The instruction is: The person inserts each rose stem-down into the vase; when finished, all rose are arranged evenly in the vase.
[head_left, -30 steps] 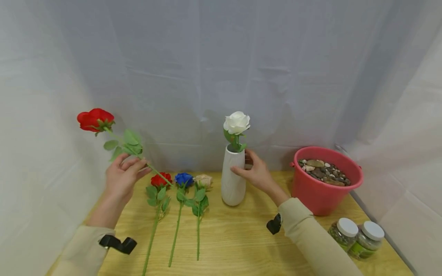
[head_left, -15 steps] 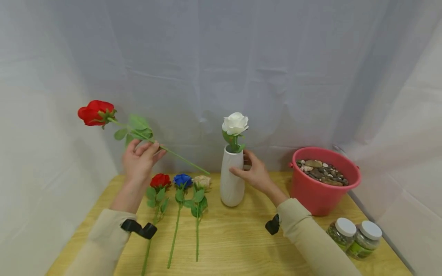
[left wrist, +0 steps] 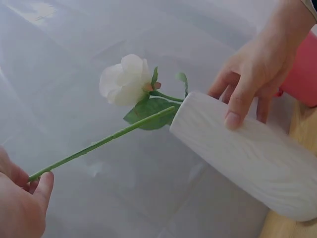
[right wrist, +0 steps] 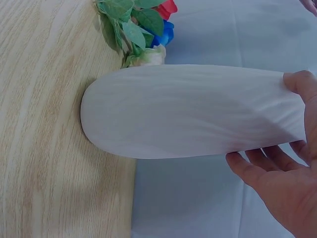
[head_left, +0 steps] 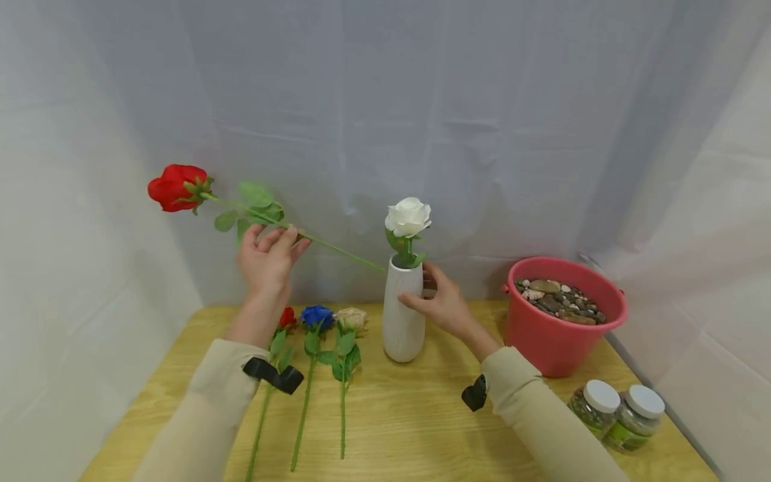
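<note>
My left hand (head_left: 268,262) pinches the stem of a red rose (head_left: 179,188), held slanted above the table with its bloom at upper left. The stem's lower end reaches to the rim of a white vase (head_left: 402,325). In the left wrist view the bare stem (left wrist: 101,142) ends in front of a leaf beside the vase mouth; whether it touches the rim I cannot tell. A white rose (head_left: 408,217) stands in the upright vase. My right hand (head_left: 444,304) grips the vase near its top, thumb on the near side and fingers around the right side (right wrist: 282,186).
Left of the vase lie another red rose (head_left: 287,317), partly behind my left arm, a blue rose (head_left: 317,317) and a cream rose (head_left: 351,318). At right stand a pink bucket (head_left: 557,351) of pebbles and two white-lidded jars (head_left: 593,408). A pale curtain (head_left: 289,100) hangs behind.
My left hand has moved right and up with the red rose, bringing the stem's end from above the lying roses to the vase rim. My right hand stays on the vase.
</note>
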The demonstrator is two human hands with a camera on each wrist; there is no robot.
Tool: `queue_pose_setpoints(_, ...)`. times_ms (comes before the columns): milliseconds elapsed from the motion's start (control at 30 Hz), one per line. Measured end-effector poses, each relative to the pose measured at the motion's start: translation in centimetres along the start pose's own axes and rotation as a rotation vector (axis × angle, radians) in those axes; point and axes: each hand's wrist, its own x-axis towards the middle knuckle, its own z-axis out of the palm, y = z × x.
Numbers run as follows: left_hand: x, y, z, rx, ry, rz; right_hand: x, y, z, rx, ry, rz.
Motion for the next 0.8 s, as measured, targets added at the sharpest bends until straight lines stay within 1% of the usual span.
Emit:
queue_pose_setpoints(100,0.2,-0.3,1.1,-0.019,0.001,0.032,0.0,0.0,0.0,-0.003,0.0,0.0)
queue_pose_setpoints(233,0.3,-0.9,2.5,-0.031,-0.013,0.08,0.0,0.0,0.1,-0.003,0.005,-0.006)
queue_pose_setpoints(300,-0.1,-0.8,2.6,-0.039,-0.009,0.092,-0.3,-0.6,0.3,-0.008,-0.004,-0.003)
queue_pose_setpoints(500,-0.4,-1.8,3.7,-0.041,-0.032,0.127,-0.2,-0.7,0.4,-0.009,-0.011,-0.005)
queue_pose_setpoints(667,-0.9,-2.5,4.4,-0.004,-0.086,0.138,-0.3,-0.8,0.4,-0.002,-0.008,-0.011)
queue_pose_setpoints(800,-1.4,-3.2,4.9,0.051,-0.14,0.152,-0.2,-0.8,0.4,0.004,-0.007,-0.005)
